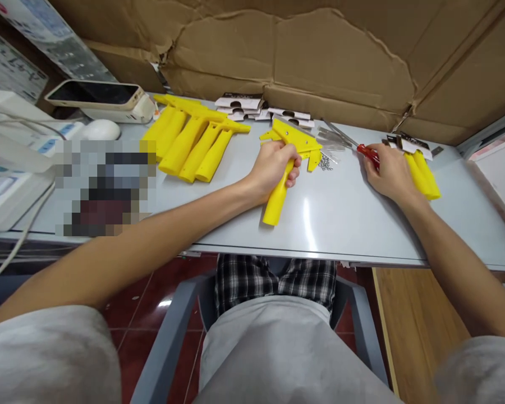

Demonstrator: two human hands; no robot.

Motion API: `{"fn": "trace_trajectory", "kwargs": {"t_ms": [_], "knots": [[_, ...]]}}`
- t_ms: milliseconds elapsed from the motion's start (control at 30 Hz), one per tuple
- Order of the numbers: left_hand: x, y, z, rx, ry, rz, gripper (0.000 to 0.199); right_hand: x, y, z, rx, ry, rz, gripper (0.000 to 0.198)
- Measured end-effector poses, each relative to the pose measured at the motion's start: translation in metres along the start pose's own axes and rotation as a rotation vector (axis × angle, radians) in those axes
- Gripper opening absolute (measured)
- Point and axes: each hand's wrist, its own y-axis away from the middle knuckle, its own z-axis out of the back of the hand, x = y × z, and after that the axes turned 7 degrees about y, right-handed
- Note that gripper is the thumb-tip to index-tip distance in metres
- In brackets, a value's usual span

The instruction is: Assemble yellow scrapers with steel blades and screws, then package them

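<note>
My left hand [274, 168] is wrapped round the handle of a yellow scraper [276, 206], whose wide head points away from me with two screws showing in it. My right hand [390, 175] is closed on the red handle of a screwdriver [367, 152], its shaft pointing up and left; the fingertips are partly hidden. Between the hands lies a small pile of screws [325, 163], beside loose yellow plates [314, 160] and thin clear or metal strips [334, 140]. Several more yellow scraper handles [212, 154] lie in a row left of my left hand.
Beyond my right hand are more yellow handles [427, 177] and white cards [416, 147]. Stacked white cards [238, 102] lean by the cardboard wall [320, 50]. A phone [96, 92], white mouse [101, 130] and cables occupy the left. The table's front edge [252, 248] runs before my lap.
</note>
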Motion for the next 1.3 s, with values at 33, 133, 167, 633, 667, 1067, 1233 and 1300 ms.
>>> {"fn": "trace_trajectory", "kwargs": {"t_ms": [33, 133, 167, 633, 667, 1067, 1233, 1300], "knots": [[0.0, -0.001, 0.001, 0.004, 0.005, -0.003, 0.016, -0.001, 0.0, -0.001, -0.002, 0.002, 0.003, 0.058], [0.0, -0.001, 0.002, 0.021, 0.015, -0.007, 0.019, -0.002, 0.001, -0.001, -0.008, 0.0, 0.018, 0.058], [0.0, -0.001, 0.002, 0.025, 0.014, -0.005, 0.018, -0.003, 0.001, -0.001, -0.006, 0.008, 0.018, 0.058], [0.002, -0.007, 0.005, -0.017, 0.043, 0.003, 0.027, 0.006, 0.018, 0.036, -0.059, 0.031, 0.075, 0.069], [0.002, -0.007, 0.005, -0.017, 0.031, -0.003, 0.026, 0.013, 0.027, 0.049, -0.127, 0.029, 0.116, 0.064], [0.005, -0.01, 0.008, 0.023, -0.03, -0.041, 0.012, 0.129, 0.161, 0.149, 0.007, -0.589, 0.97, 0.015], [0.006, -0.011, 0.009, 0.008, -0.04, -0.048, 0.011, 0.157, 0.188, 0.171, 0.069, -0.449, 0.766, 0.022], [0.007, -0.012, 0.009, -0.002, -0.036, -0.052, 0.012, 0.168, 0.189, 0.174, -0.005, -0.383, 0.799, 0.026]]}}
